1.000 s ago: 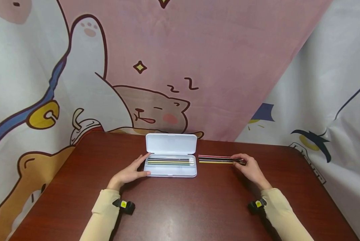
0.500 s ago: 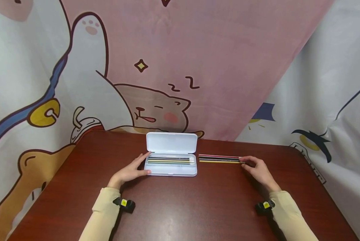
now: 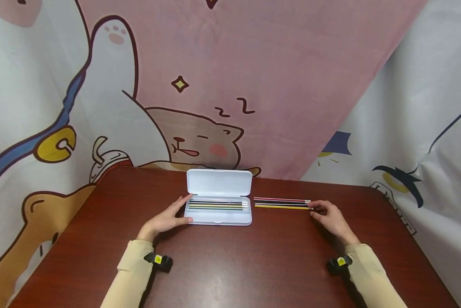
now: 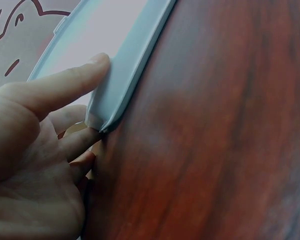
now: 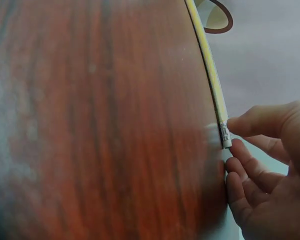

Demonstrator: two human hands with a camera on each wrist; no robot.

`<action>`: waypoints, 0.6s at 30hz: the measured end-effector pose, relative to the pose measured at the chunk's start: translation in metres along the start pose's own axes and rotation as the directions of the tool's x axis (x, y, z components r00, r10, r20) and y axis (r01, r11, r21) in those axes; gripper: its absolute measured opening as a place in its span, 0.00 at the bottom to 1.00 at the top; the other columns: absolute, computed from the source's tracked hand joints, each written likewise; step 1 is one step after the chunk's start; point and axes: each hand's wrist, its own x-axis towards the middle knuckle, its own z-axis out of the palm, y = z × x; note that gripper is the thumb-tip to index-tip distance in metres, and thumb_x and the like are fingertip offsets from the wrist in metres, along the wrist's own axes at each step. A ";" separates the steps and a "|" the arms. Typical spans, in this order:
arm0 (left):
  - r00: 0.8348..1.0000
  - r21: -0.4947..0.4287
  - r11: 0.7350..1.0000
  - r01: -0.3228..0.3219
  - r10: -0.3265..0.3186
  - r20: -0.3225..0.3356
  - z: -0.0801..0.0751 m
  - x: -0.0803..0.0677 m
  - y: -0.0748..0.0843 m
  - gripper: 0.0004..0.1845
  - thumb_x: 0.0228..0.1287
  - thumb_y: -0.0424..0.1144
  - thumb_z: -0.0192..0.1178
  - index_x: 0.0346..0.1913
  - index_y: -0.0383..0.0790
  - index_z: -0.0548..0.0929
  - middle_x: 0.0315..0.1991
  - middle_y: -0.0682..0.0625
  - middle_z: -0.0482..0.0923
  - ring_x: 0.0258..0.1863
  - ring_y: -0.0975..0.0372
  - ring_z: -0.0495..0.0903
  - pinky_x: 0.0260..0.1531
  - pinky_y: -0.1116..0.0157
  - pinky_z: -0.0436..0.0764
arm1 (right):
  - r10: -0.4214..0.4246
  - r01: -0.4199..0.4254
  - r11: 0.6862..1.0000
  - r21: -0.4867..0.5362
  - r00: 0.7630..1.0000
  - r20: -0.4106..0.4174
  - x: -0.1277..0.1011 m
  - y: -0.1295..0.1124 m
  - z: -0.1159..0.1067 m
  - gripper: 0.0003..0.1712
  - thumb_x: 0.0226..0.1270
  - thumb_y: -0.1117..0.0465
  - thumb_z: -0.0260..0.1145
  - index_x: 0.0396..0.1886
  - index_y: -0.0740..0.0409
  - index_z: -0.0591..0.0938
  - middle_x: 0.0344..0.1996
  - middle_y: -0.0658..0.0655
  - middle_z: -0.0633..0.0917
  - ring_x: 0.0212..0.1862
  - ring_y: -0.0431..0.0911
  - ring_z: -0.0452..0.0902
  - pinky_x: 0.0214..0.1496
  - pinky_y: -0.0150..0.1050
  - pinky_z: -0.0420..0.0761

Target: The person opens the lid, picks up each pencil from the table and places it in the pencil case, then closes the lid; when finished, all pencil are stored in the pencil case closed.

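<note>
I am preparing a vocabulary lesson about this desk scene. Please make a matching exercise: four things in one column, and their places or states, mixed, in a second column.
Things:
1. pencil case
2. yellow pencil
3. left hand
4. right hand

Places or states:
A. touches the eraser end of a pencil
B. lies on the table, right of the case
C. open, pencils inside
D. rests against the case's left end

Pairs: 1-C, 2-B, 3-D, 4-A

The left hand (image 3: 165, 220) lies flat with fingers straight beside the pencil case (image 3: 218, 209). The right hand (image 3: 330, 217) rests farther right of it, fingers loosely curled.
</note>
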 end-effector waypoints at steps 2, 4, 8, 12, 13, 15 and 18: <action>1.000 0.002 1.000 0.001 -0.001 0.000 0.000 0.000 0.000 0.45 0.61 0.45 0.65 0.76 0.41 0.52 0.75 0.31 0.40 0.73 0.40 0.35 0.63 0.34 0.42 | 0.012 -0.011 1.000 -0.016 1.000 0.013 0.000 0.000 -0.001 0.12 0.58 0.74 0.68 0.43 0.68 0.82 0.40 0.65 0.82 0.36 0.48 0.79 0.36 0.32 0.75; 1.000 0.003 1.000 0.002 -0.002 0.000 0.000 0.000 0.000 0.45 0.61 0.46 0.65 0.76 0.41 0.52 0.75 0.31 0.40 0.73 0.40 0.35 0.63 0.34 0.42 | 0.023 -0.022 0.999 -0.029 0.999 0.030 0.001 0.000 -0.002 0.12 0.58 0.73 0.68 0.43 0.67 0.83 0.40 0.64 0.83 0.35 0.47 0.77 0.35 0.34 0.75; 1.000 -0.006 1.000 -0.003 0.003 0.002 -0.001 0.001 0.000 0.46 0.61 0.46 0.65 0.76 0.41 0.52 0.75 0.31 0.40 0.73 0.39 0.35 0.63 0.34 0.42 | 0.039 -0.037 0.999 -0.036 0.997 0.062 0.002 -0.002 -0.001 0.11 0.59 0.72 0.69 0.42 0.65 0.83 0.33 0.59 0.83 0.30 0.45 0.73 0.30 0.35 0.71; 1.000 -0.002 1.000 -0.025 0.025 -0.006 -0.001 0.001 -0.003 0.45 0.61 0.45 0.66 0.76 0.39 0.53 0.74 0.32 0.42 0.73 0.39 0.35 0.63 0.35 0.42 | 0.048 -0.047 0.999 -0.024 0.996 0.074 0.003 -0.003 0.000 0.08 0.60 0.71 0.68 0.40 0.64 0.84 0.26 0.54 0.79 0.27 0.44 0.69 0.26 0.35 0.68; 1.000 0.001 1.000 -0.029 0.029 -0.007 -0.001 0.002 -0.003 0.45 0.61 0.45 0.66 0.76 0.39 0.53 0.74 0.32 0.43 0.73 0.39 0.35 0.63 0.35 0.43 | 0.047 -0.045 0.999 -0.027 0.996 0.077 0.003 -0.003 0.000 0.07 0.61 0.70 0.68 0.40 0.63 0.84 0.26 0.53 0.79 0.26 0.44 0.69 0.26 0.35 0.67; 0.999 0.001 0.999 -0.033 0.033 -0.008 0.000 0.002 -0.004 0.45 0.61 0.44 0.66 0.76 0.39 0.53 0.74 0.32 0.43 0.73 0.40 0.35 0.64 0.35 0.42 | 0.048 -0.046 0.999 -0.030 0.996 0.077 0.002 -0.003 0.000 0.06 0.61 0.70 0.68 0.38 0.63 0.84 0.25 0.52 0.79 0.26 0.43 0.69 0.26 0.35 0.68; 1.000 -0.007 1.000 -0.030 0.030 -0.003 0.000 0.002 -0.005 0.45 0.61 0.45 0.65 0.76 0.40 0.53 0.74 0.32 0.41 0.73 0.40 0.35 0.63 0.35 0.42 | 0.044 -0.042 0.999 -0.029 0.996 0.074 0.000 -0.002 -0.001 0.05 0.61 0.71 0.68 0.37 0.62 0.84 0.27 0.53 0.80 0.27 0.43 0.69 0.27 0.35 0.68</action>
